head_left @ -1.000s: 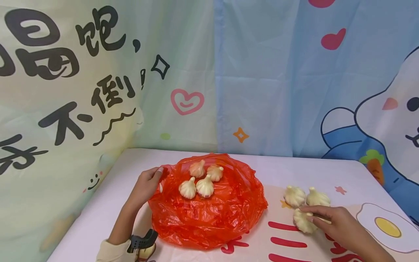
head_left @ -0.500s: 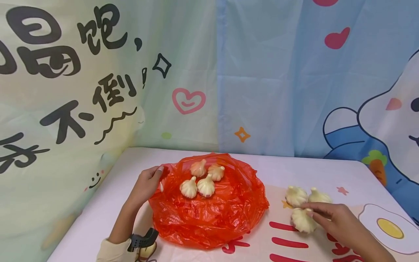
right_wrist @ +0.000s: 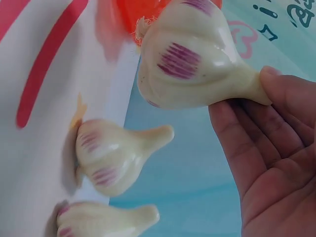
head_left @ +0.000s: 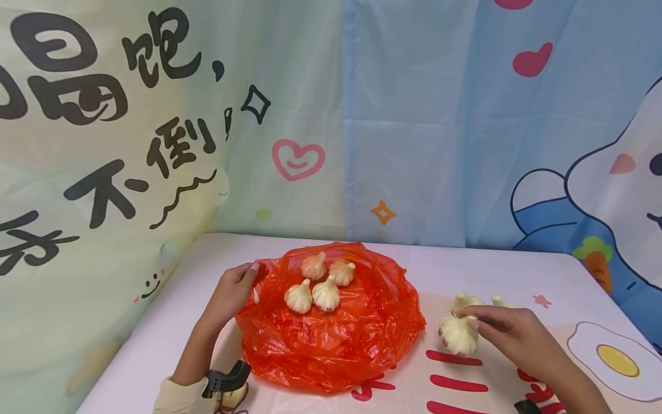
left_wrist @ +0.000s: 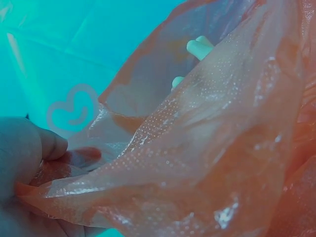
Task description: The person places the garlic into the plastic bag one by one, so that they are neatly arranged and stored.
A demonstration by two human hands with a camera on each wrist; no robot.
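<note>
A red plastic bag (head_left: 331, 351) lies spread on the table, its left rim pinched by my left hand (head_left: 235, 293). Several garlic bulbs (head_left: 326, 294) sit in the bag near its back left. My right hand (head_left: 517, 333) pinches another garlic bulb (right_wrist: 192, 59) by its stem, off the table and right of the bag. Purple streaks mark its pale skin in the right wrist view. Behind it stand two more bulbs, a nearer one (right_wrist: 111, 155) and a second one (right_wrist: 98, 222), partly hidden by the hand in the head view. In the left wrist view, thumb and fingers grip the thin plastic (left_wrist: 197, 163).
The table (head_left: 217, 253) carries a printed cloth with red strokes and a fried egg picture (head_left: 610, 362). A patterned curtain (head_left: 403, 126) hangs behind the table's far edge. A dark watch (head_left: 226, 380) is on the left wrist.
My right hand has lifted the front garlic bulb off the table and carried it left, towards the bag. The left hand and the bag stay in place.
</note>
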